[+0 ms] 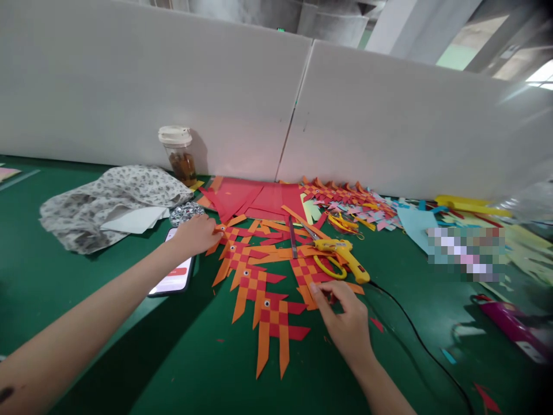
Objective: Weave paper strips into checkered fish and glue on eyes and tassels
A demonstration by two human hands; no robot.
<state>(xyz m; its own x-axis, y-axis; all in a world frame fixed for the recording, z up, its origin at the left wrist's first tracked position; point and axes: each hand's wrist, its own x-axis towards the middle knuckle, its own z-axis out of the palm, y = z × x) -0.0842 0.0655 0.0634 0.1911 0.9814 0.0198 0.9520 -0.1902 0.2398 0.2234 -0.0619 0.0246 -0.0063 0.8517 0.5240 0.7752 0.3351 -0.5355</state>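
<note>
Several woven red-and-orange paper fish (273, 318) with stuck-on eyes lie in an overlapping diagonal row on the green table. My left hand (196, 233) is closed, its fingertips on the farthest woven fish (230, 234), beside that fish's eye. My right hand (348, 320) has its fingers curled together at the lower edge of another woven paper piece (302, 271). A bit of red shows by those fingers, but what they pinch is hidden. Just beyond lie a yellow glue gun (341, 252) and scissors with yellow handles (329, 268), on loose orange strips.
A phone (176, 274) lies under my left forearm, near a patterned cloth (112, 202) and a lidded cup (179, 155). Red paper sheets (259, 199) and finished woven pieces (345, 195) line the white partition (207, 86). The glue gun's cord (415, 323) runs right, toward a purple tool (512, 325).
</note>
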